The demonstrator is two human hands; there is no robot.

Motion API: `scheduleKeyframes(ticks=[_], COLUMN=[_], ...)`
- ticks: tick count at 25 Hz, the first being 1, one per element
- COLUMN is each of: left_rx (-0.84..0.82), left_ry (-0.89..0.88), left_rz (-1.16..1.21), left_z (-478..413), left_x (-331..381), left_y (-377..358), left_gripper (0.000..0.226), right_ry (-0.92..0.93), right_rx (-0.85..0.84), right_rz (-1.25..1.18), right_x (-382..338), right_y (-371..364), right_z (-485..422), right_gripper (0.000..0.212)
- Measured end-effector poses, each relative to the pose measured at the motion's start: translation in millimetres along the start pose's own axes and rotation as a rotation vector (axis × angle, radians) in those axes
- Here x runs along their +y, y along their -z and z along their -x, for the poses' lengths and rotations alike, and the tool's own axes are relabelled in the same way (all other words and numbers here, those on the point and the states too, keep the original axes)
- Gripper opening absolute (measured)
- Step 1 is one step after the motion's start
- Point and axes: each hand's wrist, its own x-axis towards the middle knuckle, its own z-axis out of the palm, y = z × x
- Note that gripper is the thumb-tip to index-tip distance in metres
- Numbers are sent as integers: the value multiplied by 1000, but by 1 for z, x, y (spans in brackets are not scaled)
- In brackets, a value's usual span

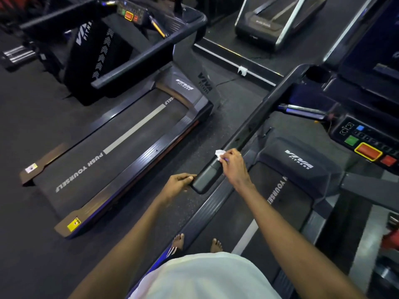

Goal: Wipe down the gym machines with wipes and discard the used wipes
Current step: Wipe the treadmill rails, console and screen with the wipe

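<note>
Your right hand (234, 167) pinches the wipe (220, 154) on the handrail (254, 124), which stretches ahead toward the console (367, 145); your left hand (179, 183) grips its near end

Dark speckled rubber floor (32, 126) all round; blurred chrome weights (18, 53) far left; small white box (242, 70) on pale floor strip (218, 55), thin black cable (226, 81) just beside it; unidentifiable red object (390, 239) at right edge

Just the one view here, riding on my head, wide lens, tipped forward and down past my shirt (205, 277). The handrail (244, 134) sits close, dead centre; the neighbouring treadmill (121, 147) runs off to my left, with farther machines along the top edge
</note>
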Motion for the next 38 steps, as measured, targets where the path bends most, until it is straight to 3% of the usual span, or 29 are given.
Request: scheduleKeyframes(ticks=[2,7,12,17,22,25,28,30,33,38], left_rx=[-35,-117,-180,-212,-270,-283,-311,-325,-325,-253], left_ry=[22,45,99,125,160,173,177,198,244,310], left_rz=[44,126,184,303,303,305,303,349,425,507], left_z=[1,-8,-14,-22,-29,-34,-38,-40,-46,-67], left_x=[-3,-19,-24,-31,-35,-45,-55,-60,-66,-75], left_y=[4,11,19,23,25,25,27,28,30,37], left_gripper=[21,21,23,49,58,46,32,31,34,33], right_ry=[-49,68,-125,-38,-163,-33,-26,-51,13,67], right_rx=[6,-95,50,-82,13,-78,-100,-133,-331,-502], right_rz=[13,21,74,89,145,211,307,378,460,546], right_x=[-7,-34,-44,-73,-81,-83,-78,-75,-79,-98], right_y=[-5,-14,-13,-41,-44,-42,-31,-33,-39,-40], right_z=[2,35,25,72,53,63,43,25,15,-6], right_gripper=[16,14,15,22,21,22,24,27,30,22])
